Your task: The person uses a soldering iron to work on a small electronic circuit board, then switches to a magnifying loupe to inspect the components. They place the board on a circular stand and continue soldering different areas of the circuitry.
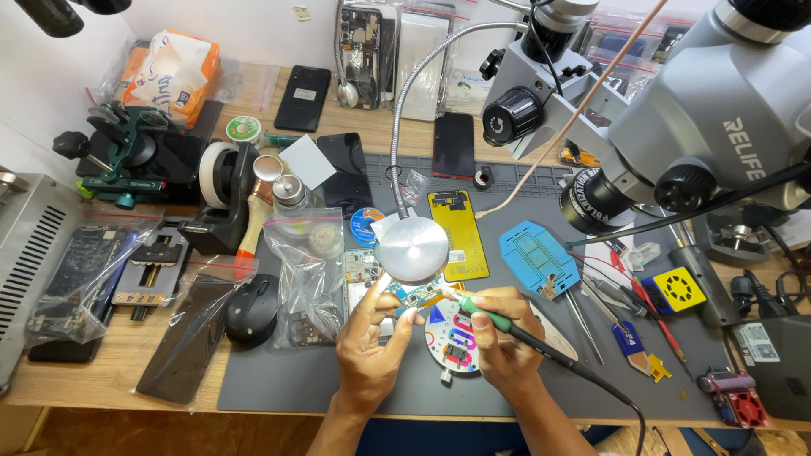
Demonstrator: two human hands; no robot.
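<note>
i watched the left hand [369,342] pinch the small circuit board [416,294] at its near-left edge, just under the round lamp head [412,249]. the right hand [500,338] was closed around the green-gripped soldering iron [498,322], its long axis running from lower right up-left, tip touching the board's right end. both hung over the grey mat [338,384] on the tabletop [101,371].
</note>
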